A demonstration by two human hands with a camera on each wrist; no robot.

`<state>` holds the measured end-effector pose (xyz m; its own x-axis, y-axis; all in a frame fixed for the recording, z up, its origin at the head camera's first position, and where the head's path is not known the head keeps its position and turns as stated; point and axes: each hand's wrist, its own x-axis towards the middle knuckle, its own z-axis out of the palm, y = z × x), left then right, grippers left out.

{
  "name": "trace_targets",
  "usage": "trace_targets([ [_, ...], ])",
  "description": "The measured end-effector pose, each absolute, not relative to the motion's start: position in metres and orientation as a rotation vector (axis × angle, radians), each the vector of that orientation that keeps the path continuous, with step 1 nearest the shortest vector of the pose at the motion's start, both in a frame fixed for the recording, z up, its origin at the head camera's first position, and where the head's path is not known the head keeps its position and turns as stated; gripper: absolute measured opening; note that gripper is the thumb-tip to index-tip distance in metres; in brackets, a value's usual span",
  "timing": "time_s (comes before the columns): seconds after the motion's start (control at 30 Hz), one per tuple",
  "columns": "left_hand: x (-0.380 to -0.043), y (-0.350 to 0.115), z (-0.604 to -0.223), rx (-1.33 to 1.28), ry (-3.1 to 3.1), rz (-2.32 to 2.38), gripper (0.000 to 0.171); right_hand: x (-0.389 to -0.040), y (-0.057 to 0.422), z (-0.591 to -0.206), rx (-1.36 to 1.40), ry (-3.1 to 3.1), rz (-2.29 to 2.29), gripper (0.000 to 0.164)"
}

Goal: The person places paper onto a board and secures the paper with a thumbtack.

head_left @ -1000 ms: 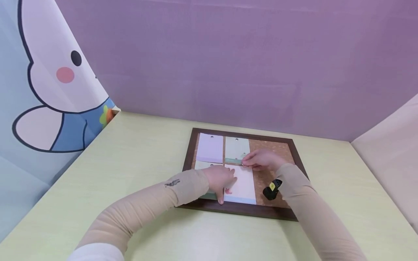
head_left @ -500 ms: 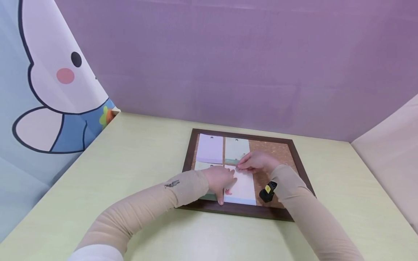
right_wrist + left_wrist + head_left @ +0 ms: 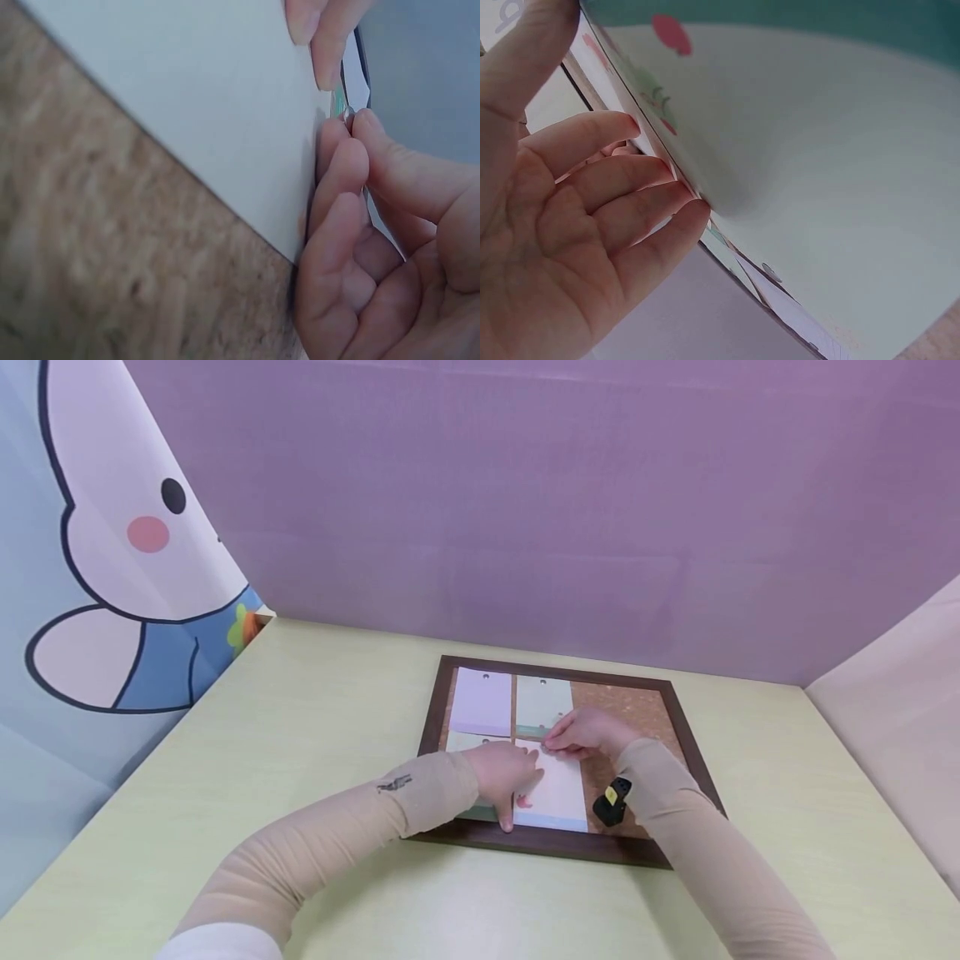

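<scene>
A white sheet of note paper [image 3: 562, 793] with a pale blue lower band lies on the cork board [image 3: 630, 693], in the front middle. My left hand [image 3: 504, 777] rests on its left side, fingers spread, partly over the neighbouring green-banded sheet [image 3: 840, 150]. At the sheet's top edge my right hand [image 3: 588, 732] pinches a small silver thumbtack [image 3: 348, 115] between thumb and index finger. The tack's point is hidden. Behind lie a lilac sheet [image 3: 482, 700] and a pale green sheet [image 3: 543, 697], each with a tack near its top edge.
A dark brown wooden frame [image 3: 547, 839] borders the board, which lies on a pale yellow table [image 3: 337, 710]. Bare cork shows along the board's right side. A purple curtain [image 3: 487, 527] stands behind the table. A black wrist camera [image 3: 611, 804] hangs by the right sleeve.
My right hand has moved a little left along the white sheet's top edge with the tack, then stayed nearly still. The left hand has kept its place.
</scene>
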<state>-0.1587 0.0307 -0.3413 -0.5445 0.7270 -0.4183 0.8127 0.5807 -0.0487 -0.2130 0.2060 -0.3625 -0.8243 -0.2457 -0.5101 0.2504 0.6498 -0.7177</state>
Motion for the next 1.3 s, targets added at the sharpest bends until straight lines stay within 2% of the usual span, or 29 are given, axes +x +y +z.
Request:
trace_targets([
  [0.17,-0.1581,0.0305,-0.3410,1.230,2.466,-0.317,0.061,-0.2126,0.2026,-0.3622,-0.039,2.336,-1.069,0.019],
  [0.27,-0.1578,0.0302,-0.3409,1.232,2.472,-0.320,0.069,-0.2124,0.2005,-0.3621,-0.050,2.371,-1.037,0.019],
  [0.43,-0.1575,0.0303,-0.3406,1.230,2.471,-0.326,0.072,-0.2118,0.1987,-0.3617,-0.032,2.410,-1.017,0.017],
  [0.73,-0.1577,0.0311,-0.3398,1.254,2.458,-0.323,0.052,-0.2130,0.1996,-0.3619,-0.009,2.415,-1.011,0.018],
  [1.3,-0.1590,0.0308,-0.3394,1.252,2.453,-0.312,0.044,-0.2122,0.2001,-0.3594,-0.023,2.434,-0.937,0.017],
])
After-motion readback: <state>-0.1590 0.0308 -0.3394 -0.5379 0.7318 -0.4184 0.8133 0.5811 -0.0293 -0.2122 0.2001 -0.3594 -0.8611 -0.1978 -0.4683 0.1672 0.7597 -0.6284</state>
